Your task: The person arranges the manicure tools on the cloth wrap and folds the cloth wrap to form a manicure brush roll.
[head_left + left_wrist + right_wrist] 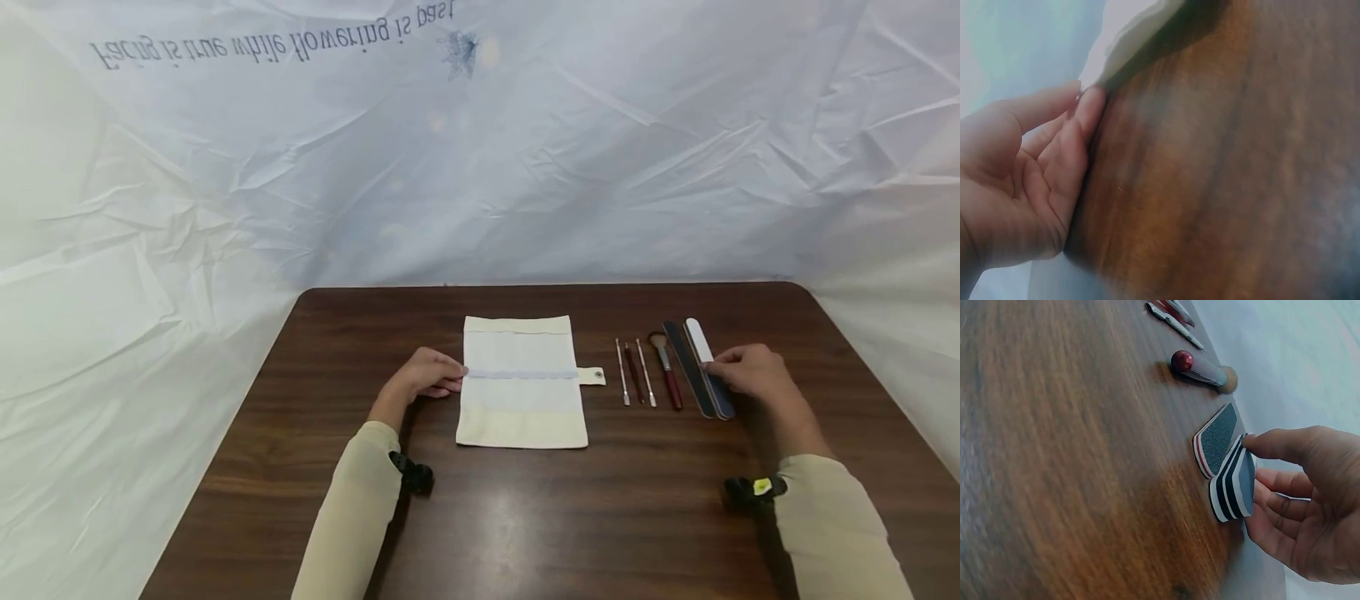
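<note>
A cream cloth tool roll (517, 427) lies unfolded on the table, its snap tab (592, 377) pointing right. My left hand (429, 373) pinches its left edge between thumb and fingertips; the left wrist view shows the cloth corner (1122, 40) in that grip. On the right, my right hand (756, 372) holds a thick nail buffer (698, 337) by its sides, thumb on the near side in the right wrist view, where its layered black-and-white end (1232, 481) shows. Right beside it lies a flat dark nail file (686, 367) with a red stripe along its edge.
Left of the files lie a brush (665, 367) with a red handle, two slim metal tools, one being a silver cuticle pusher (646, 375), and a dark red thin tool (633, 373) between them. Pale sheeting (525, 208) hangs behind the brown table (585, 517).
</note>
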Tool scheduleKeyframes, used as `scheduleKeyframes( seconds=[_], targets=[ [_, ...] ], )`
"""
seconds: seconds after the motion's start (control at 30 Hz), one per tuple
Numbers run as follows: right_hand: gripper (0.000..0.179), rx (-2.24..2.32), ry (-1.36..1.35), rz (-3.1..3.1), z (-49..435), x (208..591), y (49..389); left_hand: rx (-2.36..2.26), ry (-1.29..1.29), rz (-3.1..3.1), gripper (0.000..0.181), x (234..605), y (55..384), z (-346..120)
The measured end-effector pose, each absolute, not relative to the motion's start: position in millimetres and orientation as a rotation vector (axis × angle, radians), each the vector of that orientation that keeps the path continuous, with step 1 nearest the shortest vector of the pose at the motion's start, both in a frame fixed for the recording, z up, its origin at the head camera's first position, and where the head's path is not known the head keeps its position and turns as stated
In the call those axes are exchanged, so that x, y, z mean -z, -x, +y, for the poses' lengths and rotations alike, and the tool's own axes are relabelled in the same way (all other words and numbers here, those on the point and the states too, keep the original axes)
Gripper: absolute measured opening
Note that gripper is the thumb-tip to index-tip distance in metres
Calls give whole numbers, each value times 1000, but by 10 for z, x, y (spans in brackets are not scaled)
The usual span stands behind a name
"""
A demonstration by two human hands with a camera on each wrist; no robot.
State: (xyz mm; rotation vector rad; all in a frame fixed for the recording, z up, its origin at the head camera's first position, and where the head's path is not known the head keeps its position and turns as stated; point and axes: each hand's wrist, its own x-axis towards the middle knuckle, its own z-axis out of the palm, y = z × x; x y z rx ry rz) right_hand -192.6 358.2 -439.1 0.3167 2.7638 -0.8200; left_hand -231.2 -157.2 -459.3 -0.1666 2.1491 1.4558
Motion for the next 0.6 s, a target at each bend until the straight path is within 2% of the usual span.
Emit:
scheduleKeyframes(
  seconds=[0.6],
  targets=[
    [57,716,-355,2777,3556,4368,1966,-1473,160,2169,22,4613,2312,-1555]
  ],
)
